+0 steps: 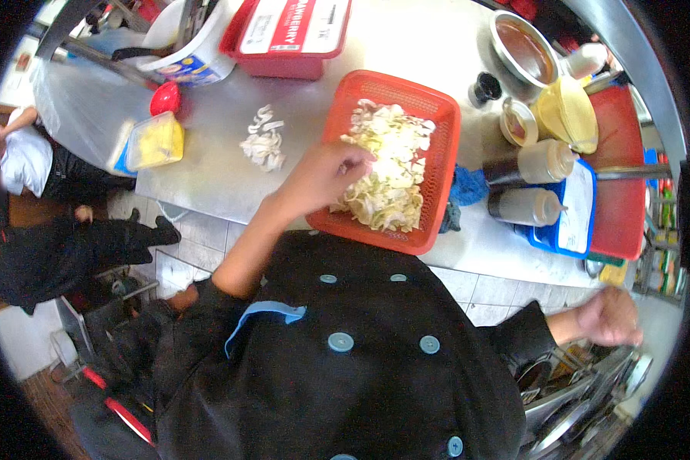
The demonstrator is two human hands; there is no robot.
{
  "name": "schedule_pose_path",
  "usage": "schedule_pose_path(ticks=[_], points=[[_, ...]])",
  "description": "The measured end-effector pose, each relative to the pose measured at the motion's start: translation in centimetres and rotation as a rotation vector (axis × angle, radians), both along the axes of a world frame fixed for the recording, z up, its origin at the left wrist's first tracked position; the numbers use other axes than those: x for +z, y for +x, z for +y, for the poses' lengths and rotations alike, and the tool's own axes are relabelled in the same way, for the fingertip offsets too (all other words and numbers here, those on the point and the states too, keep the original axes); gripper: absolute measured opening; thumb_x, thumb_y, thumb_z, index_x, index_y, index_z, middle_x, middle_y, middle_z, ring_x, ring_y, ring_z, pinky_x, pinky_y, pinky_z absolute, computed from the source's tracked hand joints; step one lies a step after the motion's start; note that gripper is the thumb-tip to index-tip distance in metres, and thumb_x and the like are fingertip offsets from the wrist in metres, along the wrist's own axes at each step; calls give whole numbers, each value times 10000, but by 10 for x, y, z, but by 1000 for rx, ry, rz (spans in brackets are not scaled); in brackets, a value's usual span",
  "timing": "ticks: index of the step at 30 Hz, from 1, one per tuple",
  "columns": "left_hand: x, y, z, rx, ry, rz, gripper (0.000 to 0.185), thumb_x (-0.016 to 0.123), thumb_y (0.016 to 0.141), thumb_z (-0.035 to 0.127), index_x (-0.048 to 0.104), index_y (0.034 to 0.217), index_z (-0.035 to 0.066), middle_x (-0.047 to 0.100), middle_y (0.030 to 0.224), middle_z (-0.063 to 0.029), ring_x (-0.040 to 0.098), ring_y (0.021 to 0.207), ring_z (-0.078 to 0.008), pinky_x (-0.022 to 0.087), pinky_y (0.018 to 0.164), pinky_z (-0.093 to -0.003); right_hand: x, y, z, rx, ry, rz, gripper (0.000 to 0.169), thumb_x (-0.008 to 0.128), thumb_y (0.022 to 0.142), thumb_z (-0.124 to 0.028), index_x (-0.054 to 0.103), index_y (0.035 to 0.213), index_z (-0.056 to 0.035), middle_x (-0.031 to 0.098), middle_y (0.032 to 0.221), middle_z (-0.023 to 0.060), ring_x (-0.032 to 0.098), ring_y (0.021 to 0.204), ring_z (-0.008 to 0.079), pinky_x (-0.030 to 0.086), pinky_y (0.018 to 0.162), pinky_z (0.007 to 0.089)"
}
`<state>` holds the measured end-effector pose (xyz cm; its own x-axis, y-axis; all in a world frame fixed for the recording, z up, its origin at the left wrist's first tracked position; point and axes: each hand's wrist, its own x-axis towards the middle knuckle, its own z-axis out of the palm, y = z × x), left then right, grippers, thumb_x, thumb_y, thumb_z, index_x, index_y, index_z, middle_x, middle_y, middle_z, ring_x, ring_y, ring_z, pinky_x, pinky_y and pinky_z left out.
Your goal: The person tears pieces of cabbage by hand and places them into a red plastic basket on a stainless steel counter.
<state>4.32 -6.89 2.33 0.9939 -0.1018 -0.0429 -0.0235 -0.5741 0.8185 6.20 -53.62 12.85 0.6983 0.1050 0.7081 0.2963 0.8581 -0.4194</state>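
Observation:
A red perforated plastic basket [445,129] sits on the steel worktable [207,172], holding a heap of chopped pale green-white vegetable [394,167]. My left hand [342,172] hovers over the basket's left side with thumb and fingers drawn together; whether a piece is pinched between them is hidden. Left of the basket, a small pile of white sliced pieces [263,144] lies directly on the steel. My right hand [609,319] is off to the right, beyond the table's front edge, blurred, with curled fingers and nothing visible in it.
Behind stand a red lidded tub [282,66] and a white bucket [198,63]. A yellow-filled container [156,141] sits left. Squeeze bottles [523,207], a blue-rimmed container [578,213] and a steel bowl of sauce [523,49] crowd the right. People [63,253] stand at left.

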Motion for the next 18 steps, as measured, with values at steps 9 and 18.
schedule_pose_path(ticks=[9,18], points=[[-97,151,-85,-228,394,-170,112,604,784,51,670,868,20,651,840,-208,636,846,-357,507,735,-450,-93,21,166,-72,-289,596,413,404,974,-347,483,708,-41,425,575,66,390,531,168,319,492,290],[-87,137,-55,-196,-245,-54,243,653,838,210,688,986,21,698,892,-90,654,810,-153,509,721,-295,-103,12,161,-311,-543,752,265,526,934,-199,589,756,-13,556,658,67,510,543,132,400,524,248]])
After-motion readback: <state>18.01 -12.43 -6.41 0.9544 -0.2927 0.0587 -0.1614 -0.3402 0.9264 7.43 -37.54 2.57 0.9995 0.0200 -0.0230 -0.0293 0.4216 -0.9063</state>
